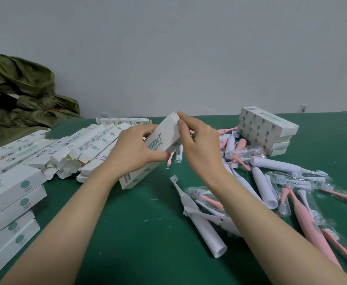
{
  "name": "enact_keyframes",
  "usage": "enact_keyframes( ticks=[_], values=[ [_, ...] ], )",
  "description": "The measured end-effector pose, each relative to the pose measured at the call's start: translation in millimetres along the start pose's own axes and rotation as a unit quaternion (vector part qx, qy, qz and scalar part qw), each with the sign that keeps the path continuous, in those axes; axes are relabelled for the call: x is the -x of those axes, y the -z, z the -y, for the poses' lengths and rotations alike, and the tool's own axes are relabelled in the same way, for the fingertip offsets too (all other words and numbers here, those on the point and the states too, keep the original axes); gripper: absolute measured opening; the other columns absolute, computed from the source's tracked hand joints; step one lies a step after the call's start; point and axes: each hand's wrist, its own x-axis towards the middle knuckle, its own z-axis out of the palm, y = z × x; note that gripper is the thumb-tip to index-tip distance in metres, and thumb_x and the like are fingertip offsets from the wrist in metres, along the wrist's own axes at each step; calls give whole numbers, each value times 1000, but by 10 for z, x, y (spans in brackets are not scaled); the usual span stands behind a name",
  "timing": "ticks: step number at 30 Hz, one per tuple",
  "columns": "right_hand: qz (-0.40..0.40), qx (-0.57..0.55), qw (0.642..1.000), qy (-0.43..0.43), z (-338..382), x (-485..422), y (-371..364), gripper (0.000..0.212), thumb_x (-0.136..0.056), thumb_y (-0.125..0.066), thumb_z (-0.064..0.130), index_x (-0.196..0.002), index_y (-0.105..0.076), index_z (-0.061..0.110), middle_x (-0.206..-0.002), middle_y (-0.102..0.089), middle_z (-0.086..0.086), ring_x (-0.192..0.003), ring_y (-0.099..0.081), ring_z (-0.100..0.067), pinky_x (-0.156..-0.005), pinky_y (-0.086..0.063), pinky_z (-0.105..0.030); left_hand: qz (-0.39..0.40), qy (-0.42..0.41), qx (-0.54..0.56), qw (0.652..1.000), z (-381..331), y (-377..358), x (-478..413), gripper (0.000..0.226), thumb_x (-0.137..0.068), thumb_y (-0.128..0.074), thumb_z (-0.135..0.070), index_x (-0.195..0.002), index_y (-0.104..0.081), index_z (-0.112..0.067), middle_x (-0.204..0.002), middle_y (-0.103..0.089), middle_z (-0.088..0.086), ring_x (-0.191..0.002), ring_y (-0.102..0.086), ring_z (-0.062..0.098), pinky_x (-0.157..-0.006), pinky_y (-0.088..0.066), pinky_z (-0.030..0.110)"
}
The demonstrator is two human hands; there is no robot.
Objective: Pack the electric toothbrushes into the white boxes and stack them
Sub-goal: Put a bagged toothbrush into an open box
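At the lower left of the frame a stack of closed white boxes (10, 202) runs off the left edge. Above it, in the upper left, a crumpled green cloth (22, 91) lies heaped against the wall. Just right of the stack, a loose pile of open boxes (90, 145) sprawls across the table (139, 239), flaps gaping and ends pointing every way.

In the middle, the left hand (135, 150) grips one white box (165, 135) round its body, fingers curled over the near face. The box tilts, upper end raised toward the wall, lower end down by the table surface. The right hand (199, 145) pinches that upper end between thumb and fingertips, right at the corner.

Between the two forearms, bottom centre, is a bare stretch of green table.

Right of centre a white toothbrush (202, 225) lies alone, bristles toward the far side. Beyond it, a heap of toothbrushes (271, 177), white and pink, some in clear wrappers, crowds the right side. A pink toothbrush (312, 231) reaches toward the lower right corner. In the upper right, near the table's far edge, stands a short stack of boxes (268, 128).
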Motion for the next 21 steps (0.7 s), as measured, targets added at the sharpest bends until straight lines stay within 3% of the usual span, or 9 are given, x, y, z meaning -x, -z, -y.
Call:
enact_keyframes(
  ticks=[4, 7, 11, 13, 14, 15, 17, 19, 21],
  values=[
    [-30, 14, 997, 65, -28, 26, -68, 29, -98, -43, 10, -117, -61, -3, -102, -67, -17, -88, -50, -13, -75, -37, -21, -21, -15, -3, 1000, -27, 15, -7, 34, -54, -68, -42, -86, -65, -33, -76, -63, -7, -69, -54, 7, -62, -45, 26],
    [-25, 34, 996, 83, -71, 78, -144, 30, -98, -40, 9, -120, -55, -5, -106, -63, -16, -87, -48, -9, -73, -31, -11, -25, -27, -20, 999, -30, 7, -10, 33, -56, -71, -43, -87, -64, -37, -79, -58, -7, -78, -51, 8, -67, -45, 31],
    [34, 60, 994, 84, -54, 41, -90, 31, -98, -43, 7, -126, -50, -4, -108, -59, -12, -88, -47, -10, -76, -33, -12, -24, -30, -57, 998, 14, 38, -29, 27, -55, -67, -42, -80, -60, -39, -81, -55, -3, -77, -48, 6, -62, -42, 33],
    [120, 92, 983, 101, -78, -19, 26, 49, -95, -50, 10, -140, -36, 0, -134, -49, -12, -115, -46, -16, -98, -29, -12, -4, -39, -85, 996, 46, 98, -35, 25, -56, -70, -40, -74, -54, -45, -78, -53, -6, -76, -47, 2, -59, -38, 29],
    [181, 108, 971, 113, -97, -44, 89, 62, -91, -54, 11, -146, -26, 3, -147, -36, -10, -132, -35, -16, -106, -20, -12, 9, -47, -100, 994, 68, 131, -32, 27, -57, -74, -38, -76, -54, -44, -77, -51, -8, -75, -46, 1, -59, -38, 28],
    [233, 129, 956, 128, -110, -65, 146, 73, -88, -59, 11, -148, -19, 6, -153, -28, -8, -138, -26, -15, -108, -15, -12, 18, -57, -109, 992, 84, 161, -33, 28, -58, -76, -35, -78, -57, -41, -76, -51, -9, -75, -46, 1, -60, -38, 28],
    [256, 158, 941, 157, -112, -107, 214, 76, -82, -65, 8, -147, -25, 6, -147, -36, -9, -132, -32, -14, -102, -19, -10, 20, -80, -113, 990, 93, 185, -37, 34, -60, -77, -31, -90, -62, -34, -80, -55, -13, -79, -47, 3, -63, -37, 26],
    [206, 159, 951, 164, -101, -159, 244, 65, -80, -69, 9, -138, -41, 7, -132, -50, -8, -115, -44, -13, -90, -30, -12, -19, -84, -123, 989, 85, 129, -59, 61, -64, -81, -28, -120, -58, -28, -104, -56, -10, -101, -46, 12, -80, -36, 25],
    [164, 151, 966, 133, -110, -203, 296, 58, -78, -72, 11, -130, -48, 9, -123, -55, -7, -106, -50, -16, -84, -37, -18, -96, -63, -101, 988, 44, 55, -62, 75, -67, -81, -24, -134, -46, -23, -118, -42, -5, -116, -33, 18, -88, -24, 20]
  ],
)
